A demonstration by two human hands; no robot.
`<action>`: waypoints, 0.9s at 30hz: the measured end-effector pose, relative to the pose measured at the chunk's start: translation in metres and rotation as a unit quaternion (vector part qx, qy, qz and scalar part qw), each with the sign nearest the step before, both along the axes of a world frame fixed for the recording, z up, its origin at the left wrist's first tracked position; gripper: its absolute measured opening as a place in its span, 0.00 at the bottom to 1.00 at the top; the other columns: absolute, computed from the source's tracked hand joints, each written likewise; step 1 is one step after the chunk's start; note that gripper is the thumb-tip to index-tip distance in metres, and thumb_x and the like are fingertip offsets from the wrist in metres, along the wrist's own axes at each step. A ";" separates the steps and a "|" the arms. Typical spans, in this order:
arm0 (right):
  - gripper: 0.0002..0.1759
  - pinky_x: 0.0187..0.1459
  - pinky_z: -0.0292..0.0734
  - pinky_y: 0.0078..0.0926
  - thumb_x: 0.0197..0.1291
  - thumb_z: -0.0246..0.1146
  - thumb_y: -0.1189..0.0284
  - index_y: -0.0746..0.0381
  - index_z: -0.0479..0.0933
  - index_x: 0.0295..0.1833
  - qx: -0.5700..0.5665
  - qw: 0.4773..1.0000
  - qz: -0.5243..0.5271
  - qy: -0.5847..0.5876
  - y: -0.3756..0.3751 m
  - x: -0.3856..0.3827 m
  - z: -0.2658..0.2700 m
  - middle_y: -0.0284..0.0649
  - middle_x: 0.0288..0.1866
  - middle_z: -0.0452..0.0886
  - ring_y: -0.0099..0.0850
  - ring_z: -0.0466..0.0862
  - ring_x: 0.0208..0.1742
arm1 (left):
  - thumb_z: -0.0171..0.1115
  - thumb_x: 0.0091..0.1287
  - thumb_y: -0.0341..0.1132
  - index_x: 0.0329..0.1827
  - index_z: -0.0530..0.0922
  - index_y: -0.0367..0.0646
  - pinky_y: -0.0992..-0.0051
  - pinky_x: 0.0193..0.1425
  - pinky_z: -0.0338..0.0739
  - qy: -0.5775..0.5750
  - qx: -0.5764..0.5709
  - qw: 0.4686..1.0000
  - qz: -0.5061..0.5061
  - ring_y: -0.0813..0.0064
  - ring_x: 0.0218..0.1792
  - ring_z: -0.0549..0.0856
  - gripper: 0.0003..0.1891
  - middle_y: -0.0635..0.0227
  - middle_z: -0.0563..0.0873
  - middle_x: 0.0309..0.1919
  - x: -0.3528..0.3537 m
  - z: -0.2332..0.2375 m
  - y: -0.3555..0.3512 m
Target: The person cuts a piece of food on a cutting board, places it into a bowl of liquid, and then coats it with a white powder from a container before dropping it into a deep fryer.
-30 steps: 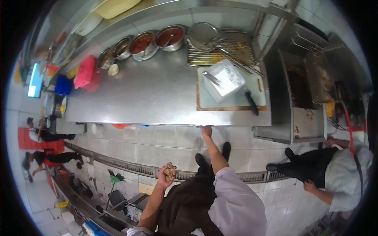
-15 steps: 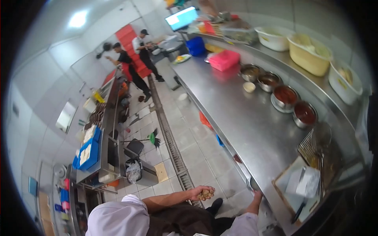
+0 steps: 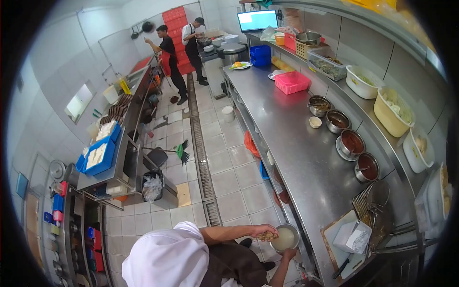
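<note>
Long steel bench point(image 3: 296, 148) running along your right. Cutting board point(image 3: 331, 238) lying at its near end, knife point(image 3: 341, 269) resting on it; you're best off keeping your right elbow clear of that corner.

Metal bowl point(image 3: 296, 233) sitting just beside the bench edge, on the aisle side, cloudy liquid point(image 3: 286, 237) inside. Your right hand point(image 3: 287, 254) is gripping the near rim. Can't tell what, if anything, is supporting it underneath, so you're wanting a firm grip and a level rim; liquid looks likely to slosh if you're tipping or knocking it against the bench.

Your left hand point(image 3: 259, 230) is cupping pale, lumpy pieces point(image 3: 269, 236), fingers curled, at the bowl's left rim. They look loose and probably slippery. You're doing better bringing that hand well inside the rim, staying low and keeping the fingers curled, so any stray bits or drips are landing in the bowl, not on the floor.
</note>
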State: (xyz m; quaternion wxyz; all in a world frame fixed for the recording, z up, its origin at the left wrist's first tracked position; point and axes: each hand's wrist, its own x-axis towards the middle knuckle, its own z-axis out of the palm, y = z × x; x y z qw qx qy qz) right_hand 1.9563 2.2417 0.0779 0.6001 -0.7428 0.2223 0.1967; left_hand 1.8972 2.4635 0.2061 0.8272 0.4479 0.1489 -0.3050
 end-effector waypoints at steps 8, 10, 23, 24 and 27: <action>0.24 0.22 0.86 0.45 0.51 0.49 0.87 0.77 0.61 0.57 -0.062 0.995 0.082 0.001 0.019 -0.040 0.079 0.63 0.53 0.71 0.56 0.82 0.39 | 0.58 0.59 0.34 0.31 0.83 0.41 0.77 0.40 0.78 -0.155 0.176 0.971 -0.041 0.79 0.33 0.83 0.08 0.71 0.85 0.30 0.021 -0.085 -0.031; 0.26 0.22 0.86 0.44 0.51 0.48 0.88 0.78 0.59 0.59 -0.084 0.991 0.099 -0.029 0.019 -0.040 0.074 0.64 0.54 0.70 0.57 0.82 0.39 | 0.58 0.58 0.35 0.30 0.83 0.42 0.75 0.39 0.78 -0.140 0.209 0.966 -0.054 0.78 0.32 0.83 0.08 0.72 0.85 0.27 0.021 -0.075 -0.032; 0.25 0.30 0.85 0.38 0.52 0.45 0.88 0.74 0.61 0.59 0.008 0.990 0.144 -0.002 0.052 -0.036 0.175 0.58 0.57 0.72 0.50 0.82 0.43 | 0.61 0.50 0.39 0.47 0.80 0.43 0.56 0.52 0.76 -0.347 0.625 0.681 -0.159 0.51 0.51 0.79 0.21 0.50 0.81 0.46 0.019 -0.007 -0.043; 0.23 0.37 0.84 0.38 0.52 0.47 0.87 0.73 0.65 0.56 0.003 0.989 0.146 0.013 0.052 -0.038 0.177 0.56 0.56 0.73 0.48 0.81 0.47 | 0.62 0.51 0.43 0.51 0.79 0.43 0.54 0.56 0.74 -0.403 0.642 0.635 -0.149 0.51 0.59 0.74 0.24 0.49 0.78 0.54 0.016 -0.007 -0.044; 0.20 0.50 0.76 0.37 0.52 0.50 0.85 0.72 0.69 0.53 -0.008 0.980 0.143 -0.137 0.039 -0.019 0.109 0.55 0.51 0.77 0.46 0.79 0.53 | 0.62 0.54 0.48 0.53 0.78 0.44 0.54 0.62 0.69 -0.355 0.665 0.618 -0.223 0.51 0.67 0.65 0.26 0.52 0.71 0.62 0.016 0.009 -0.041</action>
